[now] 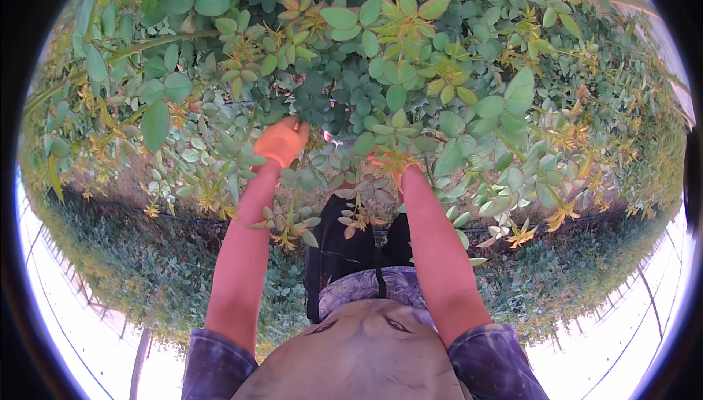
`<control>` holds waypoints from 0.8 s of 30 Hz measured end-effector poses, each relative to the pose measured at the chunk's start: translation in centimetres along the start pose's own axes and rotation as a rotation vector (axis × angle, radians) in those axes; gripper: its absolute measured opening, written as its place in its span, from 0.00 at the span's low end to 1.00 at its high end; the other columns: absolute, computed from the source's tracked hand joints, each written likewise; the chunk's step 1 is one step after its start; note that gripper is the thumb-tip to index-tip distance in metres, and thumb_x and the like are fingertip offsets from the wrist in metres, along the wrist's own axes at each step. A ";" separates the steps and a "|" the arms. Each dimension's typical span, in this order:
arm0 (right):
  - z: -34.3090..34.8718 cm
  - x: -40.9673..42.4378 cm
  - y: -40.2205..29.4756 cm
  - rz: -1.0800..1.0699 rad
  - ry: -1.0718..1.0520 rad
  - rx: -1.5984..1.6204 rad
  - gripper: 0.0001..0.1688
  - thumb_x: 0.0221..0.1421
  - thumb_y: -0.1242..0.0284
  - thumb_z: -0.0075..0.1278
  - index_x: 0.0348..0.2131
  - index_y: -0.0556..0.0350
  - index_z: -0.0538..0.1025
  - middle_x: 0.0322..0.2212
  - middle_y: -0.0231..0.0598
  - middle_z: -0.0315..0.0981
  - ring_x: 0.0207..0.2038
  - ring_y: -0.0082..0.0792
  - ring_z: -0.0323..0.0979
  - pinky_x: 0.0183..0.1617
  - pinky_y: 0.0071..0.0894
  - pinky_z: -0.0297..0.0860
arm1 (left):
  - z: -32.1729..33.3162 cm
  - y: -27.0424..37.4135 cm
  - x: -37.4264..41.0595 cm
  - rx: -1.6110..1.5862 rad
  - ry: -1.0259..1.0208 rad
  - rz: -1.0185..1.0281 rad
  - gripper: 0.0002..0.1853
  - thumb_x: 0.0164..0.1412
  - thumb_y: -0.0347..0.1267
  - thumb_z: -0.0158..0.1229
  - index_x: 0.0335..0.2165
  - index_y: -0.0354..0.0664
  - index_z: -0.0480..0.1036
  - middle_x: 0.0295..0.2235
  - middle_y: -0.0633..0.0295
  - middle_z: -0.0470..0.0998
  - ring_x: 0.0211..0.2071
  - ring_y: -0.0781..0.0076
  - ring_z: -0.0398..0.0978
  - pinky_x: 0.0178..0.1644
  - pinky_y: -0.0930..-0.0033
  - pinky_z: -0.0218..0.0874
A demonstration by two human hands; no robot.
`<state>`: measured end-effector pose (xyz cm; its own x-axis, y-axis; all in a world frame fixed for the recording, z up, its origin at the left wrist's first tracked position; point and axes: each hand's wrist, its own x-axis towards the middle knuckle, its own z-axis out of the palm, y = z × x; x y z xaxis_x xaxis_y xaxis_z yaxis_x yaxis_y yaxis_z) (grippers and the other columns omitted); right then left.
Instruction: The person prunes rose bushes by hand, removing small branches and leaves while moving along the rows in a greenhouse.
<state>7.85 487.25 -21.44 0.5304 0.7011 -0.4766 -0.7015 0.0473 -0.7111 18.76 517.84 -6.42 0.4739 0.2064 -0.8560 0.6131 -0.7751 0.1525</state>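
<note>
My left hand [282, 139], in an orange glove, reaches into the rose bush [351, 84] in front of me. Its fingers curl in among dark green leaves, and whether a stem lies between them is hidden. Lower and to the right, my right hand [396, 163] wears the same kind of orange glove. Leaflets cover most of it, so its fingers and anything in them cannot be made out. Reddish-green young shoots [403, 29] rise above both hands. A drooping shoot [360, 210] hangs between my forearms.
Leafy canes [527, 150] spread on both sides of my arms. A bare soil path [181, 180] runs crosswise under the foliage, with a thin dark line [192, 220] along its far side. Behind me stands another planted row [143, 257], and a post [140, 364] shows at lower left.
</note>
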 end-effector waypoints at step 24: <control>4.5 3.1 -10.4 0.581 0.132 -1.270 0.37 0.52 0.66 0.54 0.61 0.37 0.64 0.57 0.41 0.68 0.54 0.48 0.71 0.55 0.45 0.70 | 3.1 4.4 5.1 0.710 0.088 0.077 0.11 0.50 0.28 0.59 0.33 0.41 0.82 0.36 0.53 0.82 0.40 0.54 0.81 0.38 0.59 0.72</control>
<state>14.62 492.12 -13.22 0.4071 0.3234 -0.8542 0.0326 -0.9398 -0.3403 21.90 513.61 -11.61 0.5667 0.1597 -0.8083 0.0308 -0.9844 -0.1730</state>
